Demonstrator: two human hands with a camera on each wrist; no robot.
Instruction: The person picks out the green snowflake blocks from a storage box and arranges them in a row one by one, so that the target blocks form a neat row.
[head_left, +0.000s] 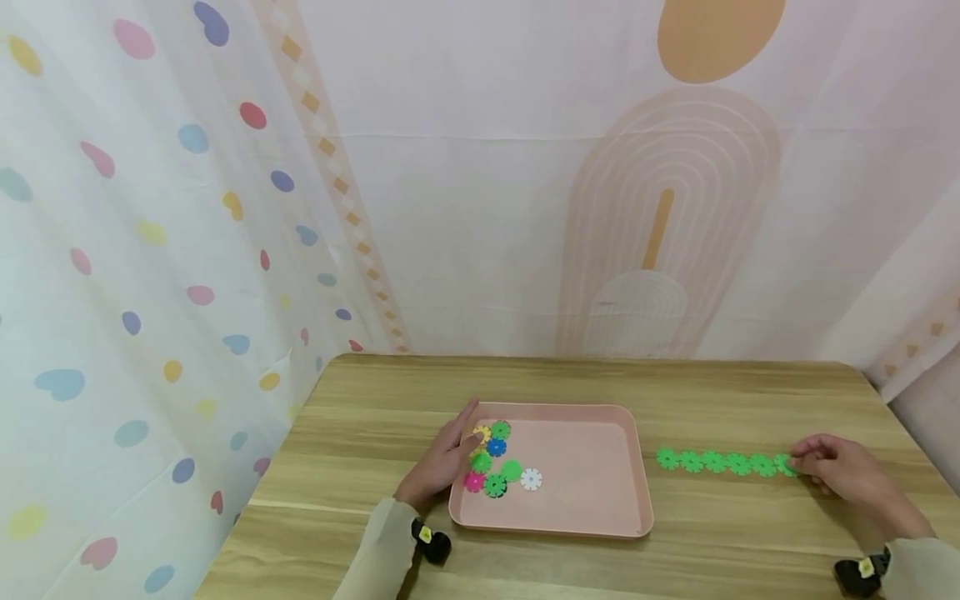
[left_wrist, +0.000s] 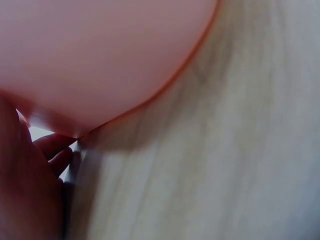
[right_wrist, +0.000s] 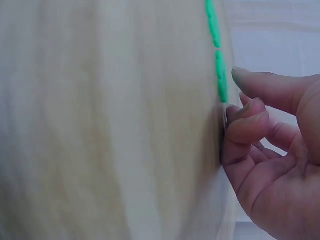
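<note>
Left hand (head_left: 441,463) grips pink rectangular plastic tray (head_left: 588,475); right hand (head_left: 849,472), pinch unclear, should gently steady green cog-shaped plastic discs (head_left: 738,464).

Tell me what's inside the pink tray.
Notched discs in green, yellow, blue, pink and white. Some overlap; whatever lies fully beneath those is covered and cannot be seen.

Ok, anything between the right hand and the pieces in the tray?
Yes: the flat green row runs from the right hand toward the tray, whose raised right wall stands before the pieces.
</note>
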